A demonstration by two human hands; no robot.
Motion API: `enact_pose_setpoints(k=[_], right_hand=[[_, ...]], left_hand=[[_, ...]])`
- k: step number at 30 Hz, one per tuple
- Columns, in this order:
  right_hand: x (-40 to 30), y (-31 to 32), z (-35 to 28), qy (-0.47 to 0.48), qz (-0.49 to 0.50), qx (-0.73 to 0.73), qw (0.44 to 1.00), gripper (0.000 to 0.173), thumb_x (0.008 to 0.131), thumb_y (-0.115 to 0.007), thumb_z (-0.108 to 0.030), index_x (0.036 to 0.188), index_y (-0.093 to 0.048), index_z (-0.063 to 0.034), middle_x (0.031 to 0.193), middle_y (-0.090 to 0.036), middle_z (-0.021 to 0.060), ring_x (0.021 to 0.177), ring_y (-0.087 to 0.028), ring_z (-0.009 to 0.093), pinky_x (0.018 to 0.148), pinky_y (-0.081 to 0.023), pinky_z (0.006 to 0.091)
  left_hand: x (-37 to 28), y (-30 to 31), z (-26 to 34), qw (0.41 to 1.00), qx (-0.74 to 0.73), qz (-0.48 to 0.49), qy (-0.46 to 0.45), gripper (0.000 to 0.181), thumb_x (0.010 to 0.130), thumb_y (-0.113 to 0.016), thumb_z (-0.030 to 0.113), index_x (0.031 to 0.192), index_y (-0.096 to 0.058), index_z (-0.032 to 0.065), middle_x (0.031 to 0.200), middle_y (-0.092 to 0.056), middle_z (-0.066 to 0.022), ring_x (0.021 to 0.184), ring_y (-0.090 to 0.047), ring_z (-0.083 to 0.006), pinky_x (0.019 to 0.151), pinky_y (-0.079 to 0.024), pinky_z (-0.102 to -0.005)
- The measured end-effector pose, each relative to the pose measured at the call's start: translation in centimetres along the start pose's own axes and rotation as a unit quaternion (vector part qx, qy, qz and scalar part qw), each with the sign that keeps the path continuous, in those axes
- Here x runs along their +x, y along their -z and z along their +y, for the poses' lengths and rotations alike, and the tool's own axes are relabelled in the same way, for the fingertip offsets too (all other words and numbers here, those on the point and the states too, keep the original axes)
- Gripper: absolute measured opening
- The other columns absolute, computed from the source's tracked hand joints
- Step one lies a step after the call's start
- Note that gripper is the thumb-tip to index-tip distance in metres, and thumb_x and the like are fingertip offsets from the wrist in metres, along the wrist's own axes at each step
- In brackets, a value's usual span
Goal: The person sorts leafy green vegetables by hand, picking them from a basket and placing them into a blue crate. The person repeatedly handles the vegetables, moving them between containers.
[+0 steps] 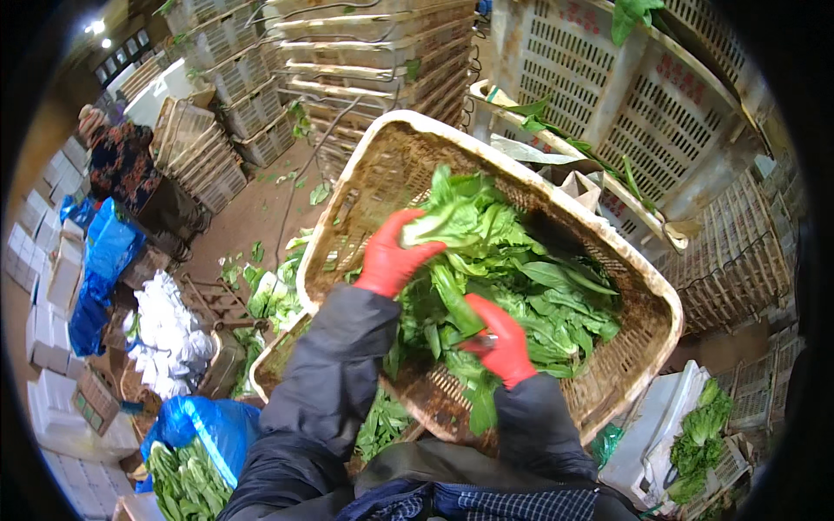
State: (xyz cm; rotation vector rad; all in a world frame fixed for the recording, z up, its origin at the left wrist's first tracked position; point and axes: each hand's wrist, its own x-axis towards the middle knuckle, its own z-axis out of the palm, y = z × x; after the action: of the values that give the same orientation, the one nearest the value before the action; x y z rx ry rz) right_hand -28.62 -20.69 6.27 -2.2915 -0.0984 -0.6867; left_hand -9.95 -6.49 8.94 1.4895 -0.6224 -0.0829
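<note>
A large dirty plastic crate lies tilted before me, part filled with loose leafy greens. My left hand, in a red glove, grips a head of leafy greens by its pale base, above the heap. Lower and to the right is my right hand, also red-gloved. Its fingers are closed around a small tool with a metallic part, perhaps a knife; blur and the fingers hide most of it. Green leaves touch that hand and hang below it.
Stacked plastic crates stand beyond, and more at the right. Lettuce lies by a pale box at lower right. A blue bag with greens is at lower left. Another person stands at upper left, near white boxes.
</note>
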Motion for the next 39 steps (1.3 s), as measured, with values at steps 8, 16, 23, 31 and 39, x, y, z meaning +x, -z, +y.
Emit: enact_pose_setpoints(k=[8,16,23,31,39], right_hand=[[-0.7,-5.0,-13.8,-0.106,-0.124,0.508,0.846,0.052,0.084,-0.055,0.0,0.134,-0.039,-0.0012,0.125,-0.053,0.0146,0.107,-0.057,0.022,0.066,-0.05,0.0236],[-3.5,-10.9,-13.0,-0.026,-0.198,0.24,0.95,0.019,0.086,-0.06,-0.014,0.101,-0.053,-0.0052,0.079,-0.062,0.0093,0.062,-0.06,0.017,0.048,-0.047,0.0278],[1.7,-11.0,-21.9,0.456,-0.235,-0.156,0.844,0.023,0.074,-0.057,-0.012,0.097,-0.056,-0.0102,0.068,-0.052,0.0042,0.06,-0.056,0.024,0.048,-0.044,0.0355],[1.4,-14.6,-10.4,0.167,-0.261,-0.084,0.947,0.02,0.082,-0.058,-0.01,0.102,-0.062,-0.0088,0.089,-0.066,0.0129,0.078,-0.064,0.03,0.066,-0.051,0.0346],[2.2,-16.6,-19.8,-0.019,-0.466,0.424,0.776,0.06,0.074,-0.074,-0.015,0.127,-0.049,-0.0007,0.112,-0.058,0.0056,0.099,-0.053,0.012,0.087,-0.043,0.0271]], left_hand=[[-19.4,18.8,5.5,0.877,-0.435,0.205,0.015,0.067,0.082,-0.066,0.036,0.137,-0.037,0.0086,0.132,-0.047,-0.0084,0.12,-0.046,-0.0252,0.102,-0.036,-0.0408],[-31.2,23.3,11.3,0.969,0.099,0.208,0.088,0.066,0.068,-0.077,0.015,0.124,-0.045,0.0015,0.115,-0.054,-0.0084,0.108,-0.051,-0.0184,0.093,-0.041,-0.0323],[-32.9,19.8,12.3,0.97,0.125,0.057,0.199,0.056,0.067,-0.073,0.01,0.117,-0.049,0.0038,0.102,-0.06,-0.0064,0.095,-0.054,-0.011,0.083,-0.046,-0.029],[-31.9,19.2,12.6,0.967,0.142,0.108,0.181,0.06,0.07,-0.075,0.023,0.119,-0.047,0.0032,0.105,-0.059,-0.0096,0.097,-0.056,-0.0204,0.086,-0.044,-0.0326],[-31.1,20.3,11.0,0.964,0.208,0.108,0.128,0.038,0.088,-0.057,0.018,0.121,-0.053,-0.0009,0.117,-0.059,-0.0111,0.107,-0.054,-0.0179,0.092,-0.041,-0.0314]])
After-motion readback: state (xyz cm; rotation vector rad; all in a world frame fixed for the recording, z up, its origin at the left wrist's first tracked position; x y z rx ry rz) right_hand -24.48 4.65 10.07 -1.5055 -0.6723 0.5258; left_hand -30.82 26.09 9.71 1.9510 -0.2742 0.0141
